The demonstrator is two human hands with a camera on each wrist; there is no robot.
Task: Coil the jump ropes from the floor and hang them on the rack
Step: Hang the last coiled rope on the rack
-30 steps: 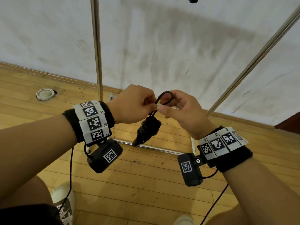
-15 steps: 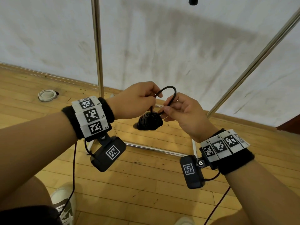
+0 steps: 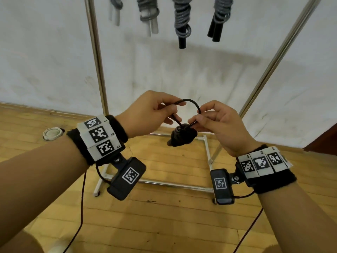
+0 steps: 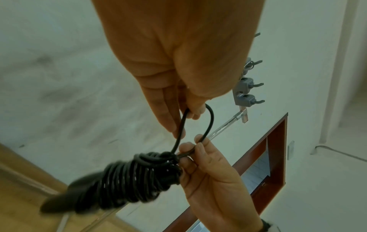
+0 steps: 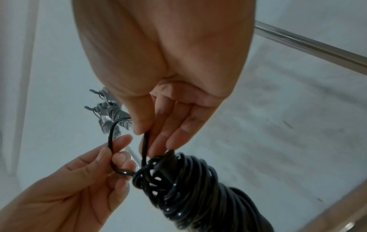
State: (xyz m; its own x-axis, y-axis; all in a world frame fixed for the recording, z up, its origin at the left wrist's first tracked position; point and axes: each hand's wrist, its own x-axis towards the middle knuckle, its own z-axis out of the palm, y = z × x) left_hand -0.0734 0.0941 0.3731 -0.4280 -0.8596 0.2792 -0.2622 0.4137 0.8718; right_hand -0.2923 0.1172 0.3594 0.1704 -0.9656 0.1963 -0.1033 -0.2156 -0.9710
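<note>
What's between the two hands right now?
Head view: a black rope loop arches between the left hand and right hand; the coiled bundle hangs beneath.

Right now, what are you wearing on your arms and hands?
Both forearms are bare. Each wrist carries a black cuff wrapped in a white band of three square black-and-white markers, with a black camera box hanging below on a thin cable. The hands wear no gloves.

Left wristband (image 3: pixel 99 136) tags read L3, L2, L1.
</note>
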